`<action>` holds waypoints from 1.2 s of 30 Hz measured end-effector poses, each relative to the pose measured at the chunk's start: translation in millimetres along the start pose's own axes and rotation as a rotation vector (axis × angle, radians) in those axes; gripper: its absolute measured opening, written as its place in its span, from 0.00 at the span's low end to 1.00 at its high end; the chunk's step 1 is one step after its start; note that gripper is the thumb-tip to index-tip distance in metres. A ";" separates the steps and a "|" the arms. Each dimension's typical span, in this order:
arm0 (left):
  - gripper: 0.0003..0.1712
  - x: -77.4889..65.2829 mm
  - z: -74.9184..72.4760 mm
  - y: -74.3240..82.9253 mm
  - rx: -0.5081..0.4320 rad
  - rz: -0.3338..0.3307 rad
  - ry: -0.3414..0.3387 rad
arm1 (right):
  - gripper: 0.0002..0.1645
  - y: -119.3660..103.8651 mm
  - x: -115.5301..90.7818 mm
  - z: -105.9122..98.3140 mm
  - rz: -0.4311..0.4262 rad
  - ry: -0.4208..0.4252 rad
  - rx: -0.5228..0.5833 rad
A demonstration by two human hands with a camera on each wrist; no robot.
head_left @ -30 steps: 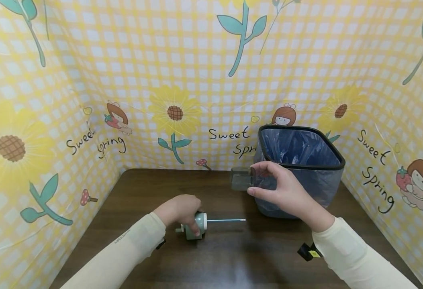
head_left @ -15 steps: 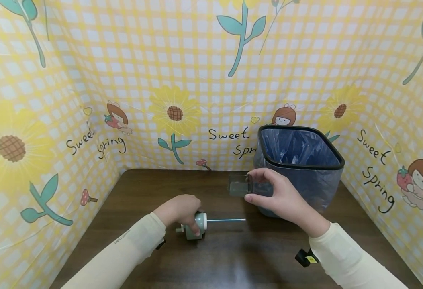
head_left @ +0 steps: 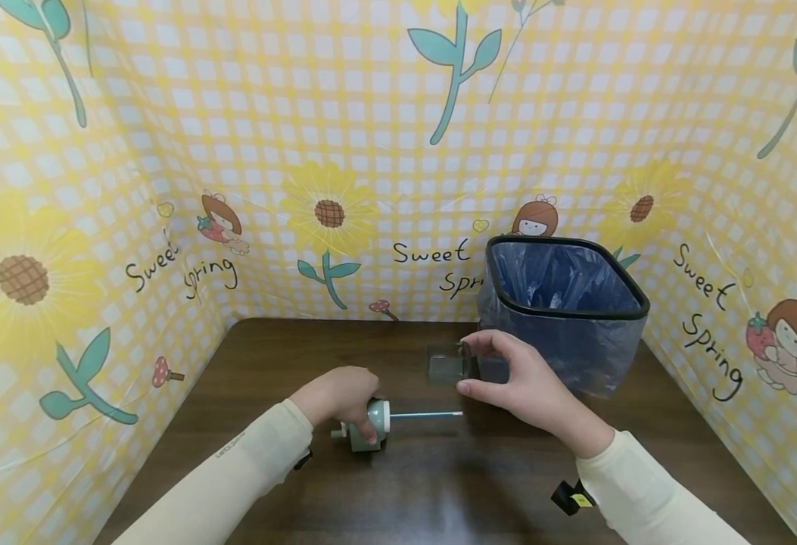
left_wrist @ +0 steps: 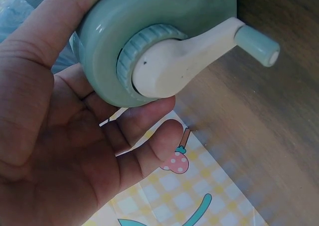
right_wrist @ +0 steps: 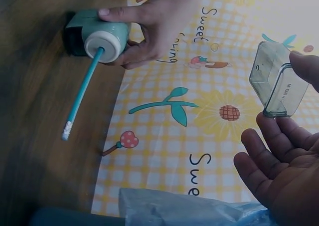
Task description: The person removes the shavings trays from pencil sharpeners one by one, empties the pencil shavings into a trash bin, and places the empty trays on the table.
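Note:
A green crank pencil sharpener (head_left: 369, 428) stands on the table, gripped from above by my left hand (head_left: 338, 393). A blue pencil (head_left: 427, 415) sticks out of its white front ring, eraser end outward. In the left wrist view, its cream crank (left_wrist: 164, 69) ends in a green knob (left_wrist: 258, 45). The right wrist view shows a dark opening (right_wrist: 75, 40) in the sharpener's body. My right hand (head_left: 517, 382) pinches a smoky see-through shavings drawer (head_left: 444, 364) by one end, between thumb and fingers, above the table. No shavings show in the drawer.
A bin with a black rim (head_left: 568, 312) and a bluish plastic liner (head_left: 589, 352) stands at the back right, just behind my right hand. The brown wooden table (head_left: 262, 363) meets a yellow checked cloth (head_left: 384, 174) at its back and sides.
My right hand has moved down and slightly left with the shavings drawer, away from the bin's rim. My left hand, the sharpener and the pencil have stayed in place.

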State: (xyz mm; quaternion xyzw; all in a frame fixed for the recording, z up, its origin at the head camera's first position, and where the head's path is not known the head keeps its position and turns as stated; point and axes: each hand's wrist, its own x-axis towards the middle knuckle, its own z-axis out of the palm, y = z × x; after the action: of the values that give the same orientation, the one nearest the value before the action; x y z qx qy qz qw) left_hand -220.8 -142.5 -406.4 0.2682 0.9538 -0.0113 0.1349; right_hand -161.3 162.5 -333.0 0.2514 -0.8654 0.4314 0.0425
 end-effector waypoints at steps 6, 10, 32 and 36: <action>0.28 0.6 0.2 -0.9 -0.004 -0.004 0.002 | 0.33 4.9 -0.2 7.8 -0.030 -0.018 0.010; 0.29 1.0 0.9 -1.7 -0.012 -0.004 -0.007 | 0.33 7.4 -0.9 12.7 -0.033 -0.038 0.016; 0.29 0.1 -1.8 -0.1 -0.025 -0.019 -0.022 | 0.35 17.6 -11.0 40.8 -0.005 -0.083 0.036; 0.29 0.2 -1.4 -1.6 -0.026 -0.014 -0.015 | 0.35 19.6 -13.4 44.9 -0.011 -0.091 0.042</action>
State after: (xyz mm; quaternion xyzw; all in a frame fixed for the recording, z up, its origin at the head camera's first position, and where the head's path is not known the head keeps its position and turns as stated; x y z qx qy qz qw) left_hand -222.1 -143.6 -405.2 0.2595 0.9547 -0.0018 0.1456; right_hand -152.5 143.2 -379.2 0.2764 -0.8558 0.4373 0.0003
